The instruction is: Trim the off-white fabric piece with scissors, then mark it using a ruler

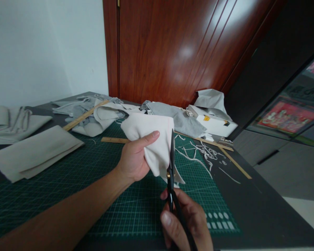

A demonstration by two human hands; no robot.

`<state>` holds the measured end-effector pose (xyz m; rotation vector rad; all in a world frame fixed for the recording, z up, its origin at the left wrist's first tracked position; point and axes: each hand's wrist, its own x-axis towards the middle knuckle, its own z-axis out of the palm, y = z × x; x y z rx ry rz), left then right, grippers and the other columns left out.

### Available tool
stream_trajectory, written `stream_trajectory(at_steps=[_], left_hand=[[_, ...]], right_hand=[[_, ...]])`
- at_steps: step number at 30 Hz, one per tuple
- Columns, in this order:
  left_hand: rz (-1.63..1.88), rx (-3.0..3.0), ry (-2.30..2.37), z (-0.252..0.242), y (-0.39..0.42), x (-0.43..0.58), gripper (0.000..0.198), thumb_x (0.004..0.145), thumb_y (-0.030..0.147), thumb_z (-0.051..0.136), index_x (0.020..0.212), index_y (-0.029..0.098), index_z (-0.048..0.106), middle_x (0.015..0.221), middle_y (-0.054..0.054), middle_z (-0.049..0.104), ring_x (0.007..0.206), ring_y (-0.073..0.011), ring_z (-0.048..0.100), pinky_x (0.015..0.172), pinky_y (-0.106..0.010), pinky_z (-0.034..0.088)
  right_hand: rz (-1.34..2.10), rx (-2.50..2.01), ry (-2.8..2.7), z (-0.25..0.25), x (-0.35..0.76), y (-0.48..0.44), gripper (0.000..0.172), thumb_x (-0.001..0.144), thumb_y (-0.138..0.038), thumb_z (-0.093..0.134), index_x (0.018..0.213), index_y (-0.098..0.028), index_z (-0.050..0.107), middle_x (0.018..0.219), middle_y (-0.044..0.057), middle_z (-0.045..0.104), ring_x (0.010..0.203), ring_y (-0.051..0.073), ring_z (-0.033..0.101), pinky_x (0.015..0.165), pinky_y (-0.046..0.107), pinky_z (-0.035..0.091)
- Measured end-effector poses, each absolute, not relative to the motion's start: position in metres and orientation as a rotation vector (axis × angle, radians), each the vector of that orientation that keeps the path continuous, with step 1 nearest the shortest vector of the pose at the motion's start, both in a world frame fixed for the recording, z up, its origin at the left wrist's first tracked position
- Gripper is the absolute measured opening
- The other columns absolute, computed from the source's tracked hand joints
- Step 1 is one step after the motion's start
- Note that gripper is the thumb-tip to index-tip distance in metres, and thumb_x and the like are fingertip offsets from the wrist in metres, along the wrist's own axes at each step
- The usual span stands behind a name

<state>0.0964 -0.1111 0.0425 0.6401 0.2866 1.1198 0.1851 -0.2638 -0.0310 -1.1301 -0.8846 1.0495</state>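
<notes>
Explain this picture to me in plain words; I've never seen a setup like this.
There is no machine here: these are a person's own bare hands, seen by one camera worn on the head, looking forward and down. The left hand grips a piece of pale cloth. The right hand holds black scissors, their blades at the cloth's right edge. Below is a green cutting mat with grid lines, on a dark table. Folded fabric lies to the left, a wooden ruler rests among fabric further back, and thin pale strips are scattered to the right. A white box sits at the back right.
</notes>
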Motion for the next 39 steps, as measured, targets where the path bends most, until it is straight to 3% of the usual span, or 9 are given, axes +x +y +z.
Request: stream_trajectory(at_steps=[16,24,31,39], left_hand=[[1.096,0.638,0.282,0.0434,-0.1125,0.0953,0.061,0.078,0.016,0.084,0.137,0.01,0.069,0.111,-0.014,0.084,0.109,-0.039,0.08,0.103,-0.057,0.065],[1.122,0.649,0.264,0.041,-0.1105,0.0961,0.065,0.077,0.016,0.086,0.139,0.012,0.068,0.102,-0.012,0.085,0.106,-0.0373,0.081,0.103,-0.055,0.065],[1.117,0.612,0.265,0.0432,-0.1117,0.0966,0.058,0.077,0.013,0.085,0.133,0.009,0.071,0.103,-0.013,0.084,0.108,-0.0373,0.08,0.105,-0.055,0.064],[1.13,0.611,0.283,0.0443,-0.1116,0.0971,0.055,0.078,0.014,0.084,0.132,0.01,0.072,0.096,-0.01,0.085,0.087,-0.0295,0.082,0.1,-0.052,0.066]], right_hand=[[1.062,-1.154,-0.891,-0.0353,0.187,-0.2638,0.058,0.074,-0.068,0.091,0.099,-0.021,0.071,0.063,-0.008,0.05,0.045,0.006,0.036,0.044,0.023,0.022],[1.052,-1.155,-0.882,-0.0323,0.1857,-0.2636,0.057,0.074,-0.068,0.092,0.098,-0.02,0.071,0.061,-0.008,0.051,0.045,0.006,0.036,0.044,0.022,0.022],[1.062,-1.163,-0.866,-0.0305,0.1849,-0.263,0.057,0.073,-0.067,0.093,0.097,-0.02,0.071,0.059,-0.009,0.051,0.044,0.005,0.036,0.044,0.021,0.025],[1.053,-1.16,-0.853,-0.0322,0.1844,-0.2633,0.057,0.073,-0.067,0.093,0.097,-0.02,0.071,0.059,-0.009,0.051,0.043,0.005,0.035,0.043,0.021,0.027]])
